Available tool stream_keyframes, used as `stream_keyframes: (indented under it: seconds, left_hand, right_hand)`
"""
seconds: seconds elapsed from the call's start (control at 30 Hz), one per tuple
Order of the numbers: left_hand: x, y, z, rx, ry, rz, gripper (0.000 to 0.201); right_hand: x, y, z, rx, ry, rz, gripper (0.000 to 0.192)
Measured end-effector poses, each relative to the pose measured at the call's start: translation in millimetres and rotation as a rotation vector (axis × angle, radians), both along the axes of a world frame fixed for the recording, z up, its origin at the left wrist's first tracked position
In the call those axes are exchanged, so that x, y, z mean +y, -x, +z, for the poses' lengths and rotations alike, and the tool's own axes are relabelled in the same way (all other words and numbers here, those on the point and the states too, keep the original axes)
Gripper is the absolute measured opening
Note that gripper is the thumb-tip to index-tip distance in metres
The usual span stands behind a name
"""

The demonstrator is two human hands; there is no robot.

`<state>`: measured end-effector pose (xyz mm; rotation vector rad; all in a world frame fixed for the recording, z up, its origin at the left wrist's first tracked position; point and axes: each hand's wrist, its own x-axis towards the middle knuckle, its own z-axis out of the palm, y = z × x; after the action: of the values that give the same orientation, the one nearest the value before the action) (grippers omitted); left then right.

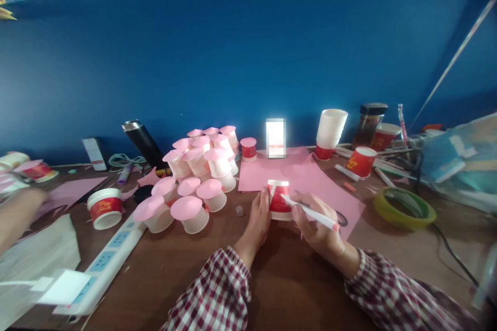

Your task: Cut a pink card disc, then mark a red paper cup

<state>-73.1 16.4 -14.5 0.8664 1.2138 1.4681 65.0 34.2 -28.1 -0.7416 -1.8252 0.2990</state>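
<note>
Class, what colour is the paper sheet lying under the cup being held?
Pink. The paper sheet shows best in the head view, beneath the red-and-white cup.

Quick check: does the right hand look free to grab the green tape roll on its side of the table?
Probably not yet. The right hand is holding a pen against the red cup, so it is occupied. The table between it and the green tape roll looks bare apart from pink paper.
</note>
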Motion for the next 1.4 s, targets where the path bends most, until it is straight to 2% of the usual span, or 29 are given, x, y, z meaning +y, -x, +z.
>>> stream_keyframes:
  seconds: [0.27, 0.53, 0.73, 0.97, 1.2, 1.4]
  left_hand:
    - [-5.9, -0.5, 10.3, 0.047, 0.021, 0.023, 0.037]
    - [-6.2, 2.9, 0.5, 0.055, 0.032, 0.069, 0.039]
    - [-1.8, -1.2, 0.9, 0.013, 0.016, 0.028, 0.036]
    - [0.8, 2.2, -14.6, 0.039, -0.025, 0.006, 0.043]
    - [0.5, 0.9, -8.5, 0.015, 0.002, 0.000, 0.045]
    - [1.5, 0.2, -10.0, 0.007, -0.024, -0.002, 0.045]
  right_hand:
    - [1.7, -1.2, -4.4, 0.003, -0.007, 0.015, 0.011]
    - [3.4, -0.8, -5.1, -0.015, -0.006, 0.016, 0.011]
    - [5.1, -2.1, -8.3, -0.010, 0.001, 0.005, 0.011]
    - [7.1, -3.1, -7.2, 0.009, 0.009, 0.002, 0.011]
    - [7.6, -2.7, -6.1, 0.022, 0.001, -0.023, 0.011]
    - [7.1, -2.6, -6.2, 0.021, 0.008, -0.027, 0.010]
